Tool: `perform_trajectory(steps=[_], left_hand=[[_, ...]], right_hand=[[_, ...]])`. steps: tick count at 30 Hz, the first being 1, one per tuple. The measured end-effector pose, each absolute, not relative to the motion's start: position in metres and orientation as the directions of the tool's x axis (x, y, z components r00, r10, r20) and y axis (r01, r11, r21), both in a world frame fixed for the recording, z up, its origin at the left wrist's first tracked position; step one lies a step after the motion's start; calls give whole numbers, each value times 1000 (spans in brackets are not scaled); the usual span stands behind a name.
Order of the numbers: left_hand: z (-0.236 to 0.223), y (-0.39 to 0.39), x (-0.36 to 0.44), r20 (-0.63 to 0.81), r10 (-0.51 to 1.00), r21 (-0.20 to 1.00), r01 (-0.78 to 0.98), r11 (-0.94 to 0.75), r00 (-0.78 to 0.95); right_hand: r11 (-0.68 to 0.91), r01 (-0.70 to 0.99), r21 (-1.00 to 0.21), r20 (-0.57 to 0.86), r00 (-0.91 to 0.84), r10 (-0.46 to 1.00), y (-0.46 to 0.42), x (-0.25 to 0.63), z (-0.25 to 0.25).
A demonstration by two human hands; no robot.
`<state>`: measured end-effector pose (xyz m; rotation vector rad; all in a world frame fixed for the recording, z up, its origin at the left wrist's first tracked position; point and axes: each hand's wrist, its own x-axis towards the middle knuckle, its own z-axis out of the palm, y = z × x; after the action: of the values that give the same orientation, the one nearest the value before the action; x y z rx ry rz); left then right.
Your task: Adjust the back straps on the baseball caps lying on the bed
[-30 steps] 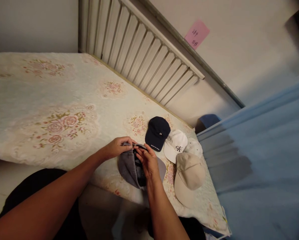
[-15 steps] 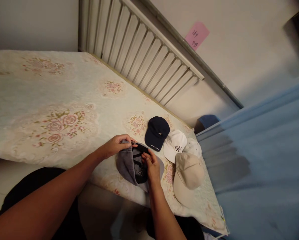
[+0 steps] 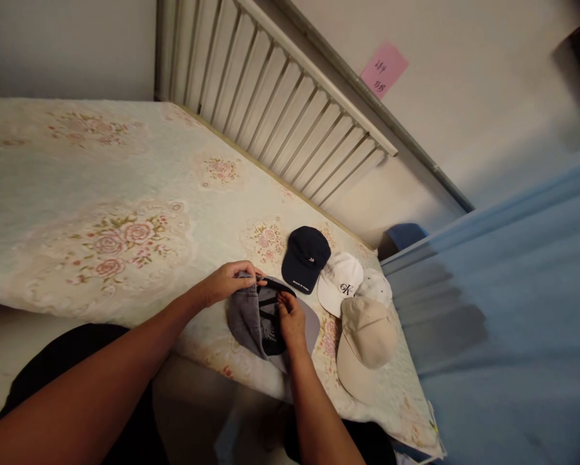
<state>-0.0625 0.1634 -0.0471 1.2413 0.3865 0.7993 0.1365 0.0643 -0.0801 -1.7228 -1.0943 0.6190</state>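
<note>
A grey baseball cap (image 3: pixel 245 320) is held over the near edge of the bed, its dark inside turned up toward me and its brim pointing right. My left hand (image 3: pixel 232 281) pinches the cap's rim at the upper left, thumb and fingers closed on it. Inside the opening, my right hand (image 3: pixel 292 318) has its fingertips bent together at the sweatband near the brim. Just beyond lies a navy cap (image 3: pixel 303 252) with small white lettering on its brim. To the right are a white cap (image 3: pixel 341 281) with black letters and a beige cap (image 3: pixel 370 332).
Another white cap (image 3: pixel 376 284) is partly covered by the beige one. A floral cloth (image 3: pixel 174 161) covers the bed. A radiator (image 3: pixel 280 97) runs along the wall behind it, and a blue curtain (image 3: pixel 513 290) hangs at the right. Something blue (image 3: pixel 405 236) stands in the corner.
My right hand has drawn back from near my left hand toward the brim side, and its fingers have closed at the sweatband. More of the cap's inside shows. My left hand keeps its pinch.
</note>
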Motion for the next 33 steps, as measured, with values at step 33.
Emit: perform_trajectory(steps=[33], left_hand=[[-50,165,-60,136,721,947,-304,109,680]], right_hand=[[-168,644,-746,186,445,876,77,132,-78]])
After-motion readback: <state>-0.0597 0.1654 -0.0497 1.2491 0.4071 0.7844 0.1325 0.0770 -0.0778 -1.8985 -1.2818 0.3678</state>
